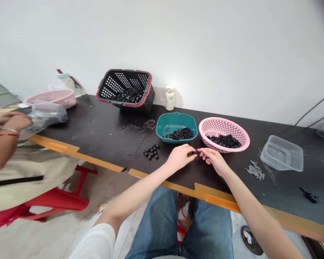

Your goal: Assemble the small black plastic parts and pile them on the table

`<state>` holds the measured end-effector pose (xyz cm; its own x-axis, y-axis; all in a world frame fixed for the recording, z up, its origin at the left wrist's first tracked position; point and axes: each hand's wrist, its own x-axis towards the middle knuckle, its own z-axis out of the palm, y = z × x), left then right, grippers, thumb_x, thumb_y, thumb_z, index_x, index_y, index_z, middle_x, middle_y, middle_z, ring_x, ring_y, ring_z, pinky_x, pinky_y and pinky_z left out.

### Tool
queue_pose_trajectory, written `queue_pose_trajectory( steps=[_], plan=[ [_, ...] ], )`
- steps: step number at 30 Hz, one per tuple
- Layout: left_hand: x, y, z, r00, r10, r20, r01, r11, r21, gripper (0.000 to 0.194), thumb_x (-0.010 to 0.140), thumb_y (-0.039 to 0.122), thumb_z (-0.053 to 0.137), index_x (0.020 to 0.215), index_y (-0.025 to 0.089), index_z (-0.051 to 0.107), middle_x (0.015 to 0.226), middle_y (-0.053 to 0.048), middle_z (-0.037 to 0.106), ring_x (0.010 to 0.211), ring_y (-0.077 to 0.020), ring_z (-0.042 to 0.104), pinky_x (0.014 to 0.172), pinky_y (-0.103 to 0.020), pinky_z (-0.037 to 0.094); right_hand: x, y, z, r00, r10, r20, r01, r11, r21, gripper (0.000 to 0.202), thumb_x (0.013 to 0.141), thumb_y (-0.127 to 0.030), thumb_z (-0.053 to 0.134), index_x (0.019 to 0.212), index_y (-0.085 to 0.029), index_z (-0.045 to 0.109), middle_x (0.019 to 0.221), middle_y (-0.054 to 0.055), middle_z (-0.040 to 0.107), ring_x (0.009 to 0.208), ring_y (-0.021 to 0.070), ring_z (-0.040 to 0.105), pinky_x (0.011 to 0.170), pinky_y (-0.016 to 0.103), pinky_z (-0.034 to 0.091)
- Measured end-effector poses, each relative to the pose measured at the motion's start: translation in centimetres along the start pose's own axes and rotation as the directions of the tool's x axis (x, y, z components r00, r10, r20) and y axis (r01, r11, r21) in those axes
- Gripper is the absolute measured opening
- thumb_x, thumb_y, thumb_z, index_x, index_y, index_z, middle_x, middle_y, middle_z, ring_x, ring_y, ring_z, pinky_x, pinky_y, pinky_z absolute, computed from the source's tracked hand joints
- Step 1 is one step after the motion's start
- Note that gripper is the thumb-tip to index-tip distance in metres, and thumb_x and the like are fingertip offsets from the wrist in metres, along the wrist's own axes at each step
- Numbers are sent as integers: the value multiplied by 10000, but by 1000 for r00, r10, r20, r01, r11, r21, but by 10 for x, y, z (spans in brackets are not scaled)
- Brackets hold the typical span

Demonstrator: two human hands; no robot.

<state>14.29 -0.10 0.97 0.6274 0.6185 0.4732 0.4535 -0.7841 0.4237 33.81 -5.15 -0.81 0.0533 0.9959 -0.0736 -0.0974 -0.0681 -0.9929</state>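
both hands meet fingertip to fingertip over the dark table (102,133), the left hand (179,157) and right hand (214,159) pinching one small black part (194,154) between them, just before the teal basin (176,126) and pink basket (223,133) that keep like pieces within reach.

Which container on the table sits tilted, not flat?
The black basket with red rim by the wall, tipped toward the camera. The teal bowl, pink colander and clear tub sit flat.
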Motion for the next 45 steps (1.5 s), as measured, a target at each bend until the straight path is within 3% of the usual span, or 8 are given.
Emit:
queue_pose_trajectory(
  steps=[6,14,20,26,32,36,40,45],
  plan=[
    [-62,-37,-36,993,-116,20,106,955,276,125,822,241,618,928,219,679,861,-6,704,872,-173,643,1123,-510,274,-1,3,-4,996,-75,-45,70,993,-95,389,735,-485,685,933,-154,733,788,50,578,606,94,431,410,187,235],
    [-84,-54,-80,999,-17,-33,32,833,553,203,854,289,552,999,221,677,1112,-82,646,1060,-264,565,1088,-574,201,0,8,1,988,-130,-84,115,979,-166,385,722,-512,674,869,-161,736,710,34,585,572,100,422,434,209,246],
    [-11,-51,-103,987,-157,-28,149,844,514,340,940,348,401,1151,181,610,1191,-107,596,1123,-245,534,996,-408,364,0,8,6,976,-198,-91,174,961,-216,393,716,-523,664,843,-158,732,682,23,614,581,119,473,524,246,360],
    [91,-54,-74,813,-481,328,258,803,537,186,840,340,632,933,183,669,1012,-65,658,982,-207,613,866,-322,483,-15,-14,10,981,-188,-38,170,944,-281,346,718,-487,672,815,-160,730,701,36,652,626,138,528,544,245,388],
    [115,-59,-53,647,-634,424,360,744,563,258,879,335,605,1037,131,609,1028,-71,636,924,-182,625,816,-370,534,-64,-27,-28,973,-186,-136,138,944,-299,401,764,-517,633,942,-169,720,795,67,666,664,147,542,470,215,343],
    [118,-61,-62,737,-590,330,384,766,515,207,694,255,774,835,167,651,887,-96,691,980,-278,639,822,-345,494,-105,-10,-80,899,-210,-385,96,951,-295,452,757,-535,639,984,-150,706,787,75,655,630,137,519,449,214,331],
    [108,-37,-61,878,-425,220,330,871,364,255,876,337,552,1067,171,578,1016,-115,669,957,-233,637,804,-324,483,-129,5,-125,780,-289,-556,43,910,-412,467,741,-514,656,1024,-144,686,832,87,677,654,156,556,523,249,408],
    [65,14,-26,913,134,386,22,927,-374,303,853,387,575,1087,194,592,888,-23,652,741,-123,606,694,-228,468,-122,13,-147,751,-424,-506,-132,654,-745,391,790,-478,576,982,-163,706,888,85,681,676,175,581,690,325,470]
  ],
)
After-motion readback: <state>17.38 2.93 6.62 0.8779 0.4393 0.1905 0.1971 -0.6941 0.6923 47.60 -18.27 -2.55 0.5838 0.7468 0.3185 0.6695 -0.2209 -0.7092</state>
